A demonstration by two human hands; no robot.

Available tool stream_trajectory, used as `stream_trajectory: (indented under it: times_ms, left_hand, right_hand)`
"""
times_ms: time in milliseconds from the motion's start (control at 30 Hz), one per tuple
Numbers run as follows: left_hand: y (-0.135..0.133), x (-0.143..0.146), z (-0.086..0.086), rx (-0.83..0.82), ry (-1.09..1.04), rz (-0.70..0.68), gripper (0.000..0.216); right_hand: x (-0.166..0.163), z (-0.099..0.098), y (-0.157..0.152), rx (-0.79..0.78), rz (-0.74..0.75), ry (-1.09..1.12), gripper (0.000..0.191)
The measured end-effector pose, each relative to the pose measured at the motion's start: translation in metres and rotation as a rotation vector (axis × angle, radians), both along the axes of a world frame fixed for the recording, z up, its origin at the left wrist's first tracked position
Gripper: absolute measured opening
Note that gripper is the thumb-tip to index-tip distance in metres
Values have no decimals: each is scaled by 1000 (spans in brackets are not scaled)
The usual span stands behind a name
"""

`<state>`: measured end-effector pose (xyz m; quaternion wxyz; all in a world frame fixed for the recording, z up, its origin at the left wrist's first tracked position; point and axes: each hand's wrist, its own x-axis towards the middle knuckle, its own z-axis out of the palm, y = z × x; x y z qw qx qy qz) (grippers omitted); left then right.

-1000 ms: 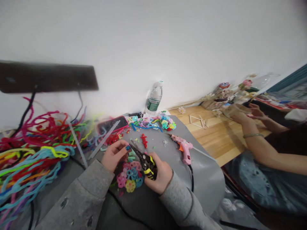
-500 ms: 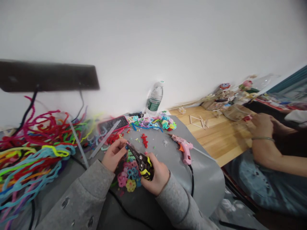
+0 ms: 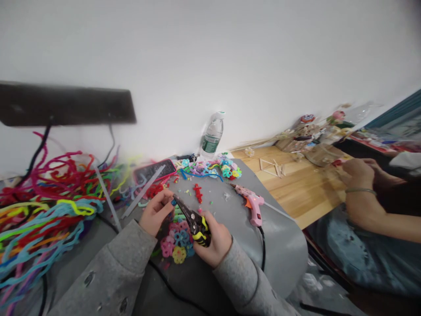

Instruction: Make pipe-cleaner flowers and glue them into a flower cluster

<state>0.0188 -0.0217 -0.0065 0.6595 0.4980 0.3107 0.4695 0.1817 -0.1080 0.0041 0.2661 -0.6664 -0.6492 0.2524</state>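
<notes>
My right hand [image 3: 215, 240] is wrapped round the black-and-yellow handles of a pair of pliers [image 3: 194, 220]. The long dark jaws point up and left to the fingertips of my left hand [image 3: 157, 213]. Those fingers are pinched together at the plier tips; a small dark blue spot shows at the thumb tip, and whatever they hold is too small to make out. Just below the pliers lies a cluster of pink, blue and yellow pipe-cleaner flowers [image 3: 179, 254]. Behind the jaws, a small red twisted pipe-cleaner piece [image 3: 198, 193] rests on the grey mat [image 3: 230, 272].
To the right is a pink glue gun [image 3: 253, 204] with its cord. Loose pipe cleaners [image 3: 42, 237] pile up at left, near a phone [image 3: 167, 168] and glue sticks [image 3: 144, 191]. A water bottle [image 3: 212, 136] stands by the wall. A co-worker's hands [image 3: 358, 173] are at far right.
My hands and the pliers stay almost in place, the plier tips still at my left fingertips. At far right the co-worker's hands have shifted slightly.
</notes>
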Motion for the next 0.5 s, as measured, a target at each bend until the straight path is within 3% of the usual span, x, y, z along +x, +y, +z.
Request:
stream_trajectory:
  times_ms: [333,500]
  left_hand:
    - [-3,3,7,-45,-31,-9,25]
    - [-4,5,10,-116,-44,27,28]
  right_hand:
    - [0,7,-1,30,-89,141,34]
    - [11,12,0,33,-54,146,30]
